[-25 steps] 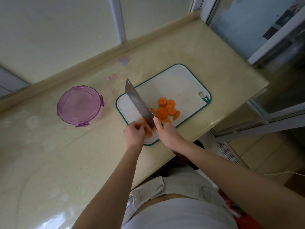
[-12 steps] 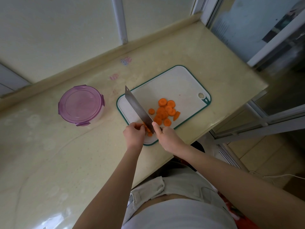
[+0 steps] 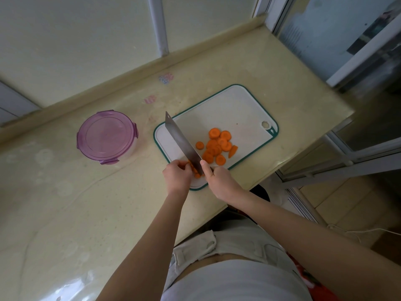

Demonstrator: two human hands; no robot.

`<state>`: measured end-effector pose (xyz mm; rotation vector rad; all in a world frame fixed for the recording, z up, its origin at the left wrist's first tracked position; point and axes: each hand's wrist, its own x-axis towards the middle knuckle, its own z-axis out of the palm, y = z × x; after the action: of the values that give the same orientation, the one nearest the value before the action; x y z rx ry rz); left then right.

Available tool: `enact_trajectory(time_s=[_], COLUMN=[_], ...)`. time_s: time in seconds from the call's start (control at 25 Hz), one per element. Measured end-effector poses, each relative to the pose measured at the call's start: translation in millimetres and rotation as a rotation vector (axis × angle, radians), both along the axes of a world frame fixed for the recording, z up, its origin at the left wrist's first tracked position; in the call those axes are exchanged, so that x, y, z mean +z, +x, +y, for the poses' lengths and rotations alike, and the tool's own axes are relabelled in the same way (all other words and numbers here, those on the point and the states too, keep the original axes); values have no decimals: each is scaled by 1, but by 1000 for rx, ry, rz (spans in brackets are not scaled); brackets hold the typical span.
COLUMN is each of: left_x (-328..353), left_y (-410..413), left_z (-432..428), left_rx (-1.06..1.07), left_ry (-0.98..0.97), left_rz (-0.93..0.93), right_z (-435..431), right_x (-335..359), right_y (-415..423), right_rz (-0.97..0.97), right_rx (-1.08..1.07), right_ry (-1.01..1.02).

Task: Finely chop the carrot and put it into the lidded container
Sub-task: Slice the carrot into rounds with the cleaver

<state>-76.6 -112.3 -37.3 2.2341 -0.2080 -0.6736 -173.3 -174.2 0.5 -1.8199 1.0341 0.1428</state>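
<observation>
Your right grip (image 3: 219, 181) clasps the knife (image 3: 182, 142), its blade lower than a second ago, on the carrot stub (image 3: 196, 171) pinched in your left grip (image 3: 176, 177); slices (image 3: 217, 146) lie just beyond the right grip.

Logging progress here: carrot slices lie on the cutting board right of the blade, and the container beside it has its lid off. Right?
No: the head view shows the purple lid closed on the container. The carrot slices do lie on the cutting board right of the blade.
</observation>
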Motion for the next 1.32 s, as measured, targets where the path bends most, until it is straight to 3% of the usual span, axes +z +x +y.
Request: enact_trajectory(time_s=[0.44, 1.32], left_x=[-1, -2], left_y=[0, 3], left_z=[-2, 1], left_rx=[-21, -69], left_ry=[4, -7], left_rz=[11, -21], right_z=[0, -8], right_x=[-2, -17], right_y=[5, 16], right_rz=[48, 37], right_rx=[84, 1], right_ry=[-23, 3])
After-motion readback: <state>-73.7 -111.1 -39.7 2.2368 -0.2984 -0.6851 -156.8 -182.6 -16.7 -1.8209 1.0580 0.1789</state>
